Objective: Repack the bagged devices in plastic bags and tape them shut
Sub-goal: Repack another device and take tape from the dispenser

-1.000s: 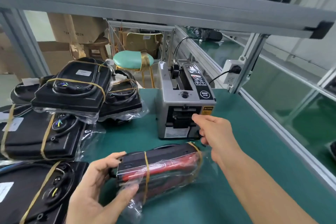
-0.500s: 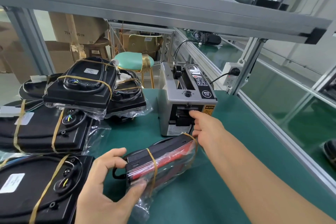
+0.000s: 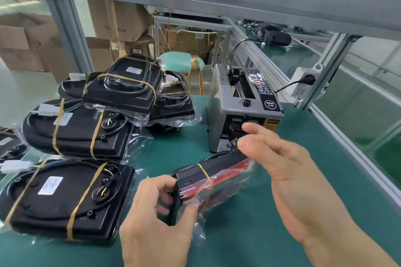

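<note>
Left hand (image 3: 156,219) grips the near end of the bagged device (image 3: 213,182), lying on the green mat (image 3: 293,212) at centre. Right hand (image 3: 280,158) just beyond — thumb and forefinger pinched, tape not discernible. Taping step; next needs a strip from the tape dispenser (image 3: 243,106) — behind.

I see the left hand (image 3: 152,219) gripping the near end of a bagged black and red device (image 3: 208,182), which lies on the green mat (image 3: 271,223) just in front of the grey tape dispenser (image 3: 240,110). The right hand (image 3: 280,165) hovers before the dispenser's mouth, thumb and forefinger close together; I cannot tell whether they pinch tape. Left of the dispenser sits a pile of bagged black devices (image 3: 91,128) bound with tan bands. A white power socket (image 3: 306,82) is mounted on the frame to the dispenser's right.
</note>
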Demonstrator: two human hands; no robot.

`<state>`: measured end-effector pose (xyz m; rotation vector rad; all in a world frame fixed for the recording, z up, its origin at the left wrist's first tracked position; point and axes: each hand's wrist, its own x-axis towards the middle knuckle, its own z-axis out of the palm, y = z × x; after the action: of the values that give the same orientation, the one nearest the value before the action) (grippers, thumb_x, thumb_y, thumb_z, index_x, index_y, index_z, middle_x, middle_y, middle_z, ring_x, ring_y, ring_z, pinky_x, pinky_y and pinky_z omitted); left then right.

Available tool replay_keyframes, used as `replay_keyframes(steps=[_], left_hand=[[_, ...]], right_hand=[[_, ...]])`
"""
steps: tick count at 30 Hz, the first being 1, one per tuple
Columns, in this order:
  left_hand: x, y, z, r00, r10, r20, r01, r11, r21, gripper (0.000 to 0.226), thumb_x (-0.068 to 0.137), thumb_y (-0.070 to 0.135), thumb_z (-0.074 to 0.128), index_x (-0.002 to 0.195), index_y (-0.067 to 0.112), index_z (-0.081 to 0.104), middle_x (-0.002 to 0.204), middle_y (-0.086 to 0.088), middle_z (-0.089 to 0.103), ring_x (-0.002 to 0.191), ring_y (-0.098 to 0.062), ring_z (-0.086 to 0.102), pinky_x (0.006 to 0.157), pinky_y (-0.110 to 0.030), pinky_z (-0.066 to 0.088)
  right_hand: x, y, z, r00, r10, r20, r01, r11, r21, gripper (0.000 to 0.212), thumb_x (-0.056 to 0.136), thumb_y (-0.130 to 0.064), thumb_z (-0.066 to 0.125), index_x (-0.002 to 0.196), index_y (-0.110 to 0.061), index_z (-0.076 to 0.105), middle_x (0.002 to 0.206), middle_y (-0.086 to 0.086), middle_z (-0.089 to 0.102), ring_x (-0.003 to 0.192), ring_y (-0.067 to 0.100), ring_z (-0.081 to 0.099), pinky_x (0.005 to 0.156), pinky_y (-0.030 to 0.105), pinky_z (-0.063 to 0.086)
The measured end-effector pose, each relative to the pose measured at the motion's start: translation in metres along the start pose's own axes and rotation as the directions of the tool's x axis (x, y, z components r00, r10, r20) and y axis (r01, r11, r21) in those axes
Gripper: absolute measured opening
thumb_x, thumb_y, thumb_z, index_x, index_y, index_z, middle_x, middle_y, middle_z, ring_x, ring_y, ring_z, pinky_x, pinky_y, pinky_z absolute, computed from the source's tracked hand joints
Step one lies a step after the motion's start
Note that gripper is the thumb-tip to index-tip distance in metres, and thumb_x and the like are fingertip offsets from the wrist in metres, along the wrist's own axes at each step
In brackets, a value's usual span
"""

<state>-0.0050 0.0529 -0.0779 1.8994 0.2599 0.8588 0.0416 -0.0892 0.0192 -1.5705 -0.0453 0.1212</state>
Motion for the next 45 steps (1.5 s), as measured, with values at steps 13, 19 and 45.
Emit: replay_keyframes(steps=[13,19,45], left_hand=[[-0.005,0.001,-0.01,0.988,0.103,0.114,-0.082,0.982,-0.171,0.024,0.069,0.041,0.065,0.092,0.034,0.06,0.08,0.006,0.059,0.067,-0.015,0.056,0.057,-0.029,0.048],[-0.005,0.001,-0.012,0.986,0.119,0.118,-0.097,0.98,-0.174,0.023,0.069,0.04,0.068,0.091,0.034,0.062,0.081,0.008,0.061,0.066,-0.013,0.059,0.056,-0.027,0.051],[-0.009,0.002,-0.01,0.989,0.116,0.093,-0.096,0.976,-0.198,0.022,0.069,0.038,0.069,0.09,0.032,0.063,0.079,0.007,0.061,0.064,-0.014,0.06,0.058,-0.026,0.052]], right_hand=[[-0.015,0.042,0.034,0.998,-0.048,-0.044,0.036,0.971,-0.238,0.014,0.068,-0.041,0.071,0.065,-0.028,0.075,0.126,-0.043,0.044,0.132,-0.011,0.029,0.103,0.03,0.026],[-0.019,0.044,0.032,0.999,0.001,-0.055,-0.01,0.984,-0.178,0.013,0.072,-0.033,0.073,0.063,-0.024,0.075,0.126,-0.041,0.046,0.133,-0.01,0.029,0.113,0.038,0.022],[-0.023,0.05,0.036,0.992,-0.056,-0.116,0.031,0.977,-0.211,0.004,0.061,-0.033,0.072,0.058,-0.031,0.074,0.112,-0.047,0.047,0.126,-0.018,0.031,0.102,0.017,0.024]])
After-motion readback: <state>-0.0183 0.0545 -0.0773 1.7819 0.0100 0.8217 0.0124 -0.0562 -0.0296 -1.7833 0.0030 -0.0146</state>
